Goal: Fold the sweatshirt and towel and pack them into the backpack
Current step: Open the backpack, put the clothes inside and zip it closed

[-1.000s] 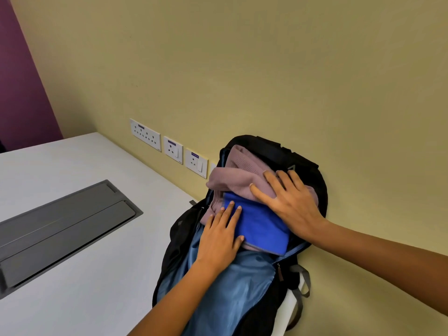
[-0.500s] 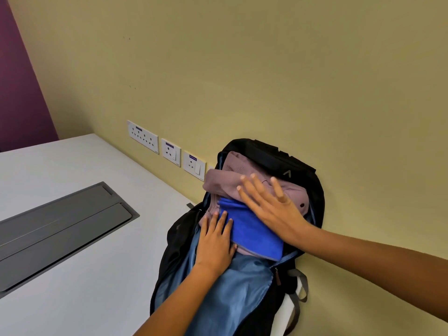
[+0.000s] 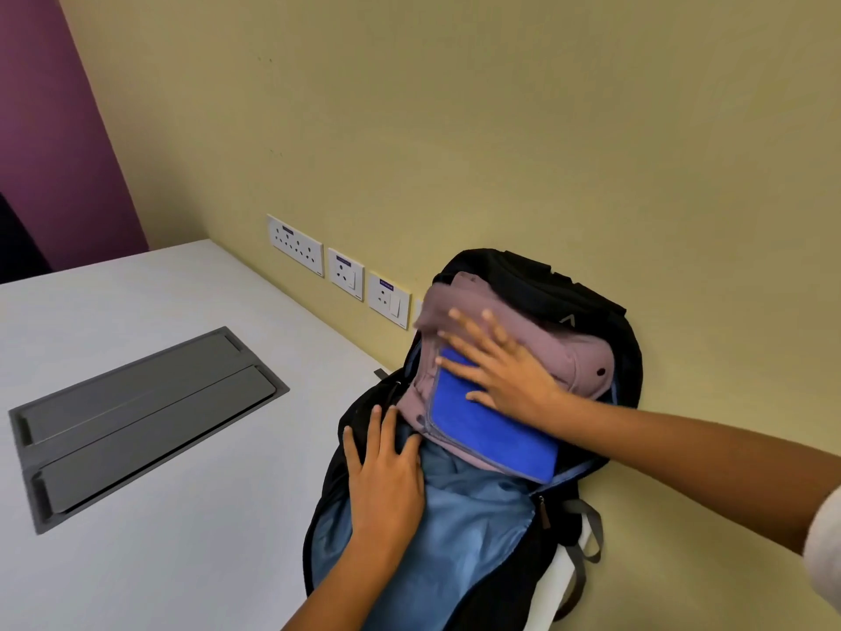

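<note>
A black backpack (image 3: pixel 537 284) with a light blue lining lies open on the white table, its top against the yellow wall. A folded mauve sweatshirt (image 3: pixel 569 357) sits in the opening, and a folded blue towel (image 3: pixel 482 425) lies on top of it. My right hand (image 3: pixel 505 371) presses flat with spread fingers on the towel and sweatshirt. My left hand (image 3: pixel 387 471) rests flat on the lining and the left edge of the opening, just below the clothes. Both hands hold nothing.
A grey cable hatch (image 3: pixel 136 421) is set into the white table (image 3: pixel 159 562) at the left. Three socket plates (image 3: pixel 339 271) line the wall behind the bag. A grey strap (image 3: pixel 587 530) hangs off the table's right edge.
My right hand has slid left and up across the clothes. My left hand has moved down off the towel onto the lining. The sweatshirt and towel sit slightly deeper in the bag.
</note>
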Demonstrator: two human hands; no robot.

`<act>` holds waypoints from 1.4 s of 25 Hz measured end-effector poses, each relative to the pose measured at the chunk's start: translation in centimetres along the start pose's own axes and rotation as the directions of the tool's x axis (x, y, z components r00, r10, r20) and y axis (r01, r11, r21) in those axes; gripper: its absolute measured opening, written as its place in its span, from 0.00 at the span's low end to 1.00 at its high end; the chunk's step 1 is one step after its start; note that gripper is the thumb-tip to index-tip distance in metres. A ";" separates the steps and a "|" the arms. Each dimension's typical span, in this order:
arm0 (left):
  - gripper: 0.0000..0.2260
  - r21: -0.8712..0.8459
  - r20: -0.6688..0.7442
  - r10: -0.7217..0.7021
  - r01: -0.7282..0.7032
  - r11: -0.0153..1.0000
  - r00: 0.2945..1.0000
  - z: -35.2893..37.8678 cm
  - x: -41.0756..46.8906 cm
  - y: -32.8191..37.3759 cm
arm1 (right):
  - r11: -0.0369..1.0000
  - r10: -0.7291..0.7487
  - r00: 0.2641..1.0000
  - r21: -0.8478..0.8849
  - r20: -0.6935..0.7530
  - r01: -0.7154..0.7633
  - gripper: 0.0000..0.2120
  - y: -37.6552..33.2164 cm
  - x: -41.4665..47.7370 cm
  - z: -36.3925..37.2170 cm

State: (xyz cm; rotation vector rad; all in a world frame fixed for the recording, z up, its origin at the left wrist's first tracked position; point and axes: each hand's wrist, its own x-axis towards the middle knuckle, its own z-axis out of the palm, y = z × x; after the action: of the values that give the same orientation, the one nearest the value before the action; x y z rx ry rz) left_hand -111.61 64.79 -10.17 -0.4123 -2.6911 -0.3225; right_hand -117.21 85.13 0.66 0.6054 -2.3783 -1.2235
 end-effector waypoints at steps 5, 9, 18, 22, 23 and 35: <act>0.17 -0.027 0.004 -0.090 0.091 0.996 0.996 0.0 1.2 -0.5 | 0.994 -0.094 0.989 -0.049 0.113 0.100 0.41 -0.4 1.9 0.4; 0.14 0.081 0.078 -0.077 0.070 0.994 0.994 -0.4 1.8 -1.6 | 0.994 -0.110 0.980 -0.008 0.167 0.113 0.42 -0.1 3.1 1.3; 0.17 -0.084 0.125 -0.126 0.137 0.987 0.984 -1.9 1.3 -2.6 | 0.999 -0.047 0.982 0.011 0.180 0.046 0.28 -3.2 3.5 -0.6; 0.29 -0.207 0.131 -0.253 0.276 0.939 0.959 -2.8 2.2 -2.5 | 0.946 -0.273 0.955 0.144 -0.119 0.289 0.23 -4.9 2.8 0.5; 0.28 -0.209 0.153 -0.267 0.295 0.932 0.952 -2.7 2.6 -2.5 | 0.919 -0.334 0.931 0.169 -0.146 0.356 0.22 -4.3 2.7 1.1; 0.16 -0.258 0.243 -0.262 0.322 0.911 0.934 -5.9 5.6 -5.2 | 0.937 -0.328 0.931 0.177 0.156 0.301 0.36 -3.9 4.5 5.3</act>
State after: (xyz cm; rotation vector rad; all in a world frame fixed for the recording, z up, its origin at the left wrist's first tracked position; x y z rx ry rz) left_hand -116.22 59.62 -3.41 -0.1216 -2.9149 -0.8188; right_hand -122.92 84.13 -4.77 0.9964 -2.6194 -1.2835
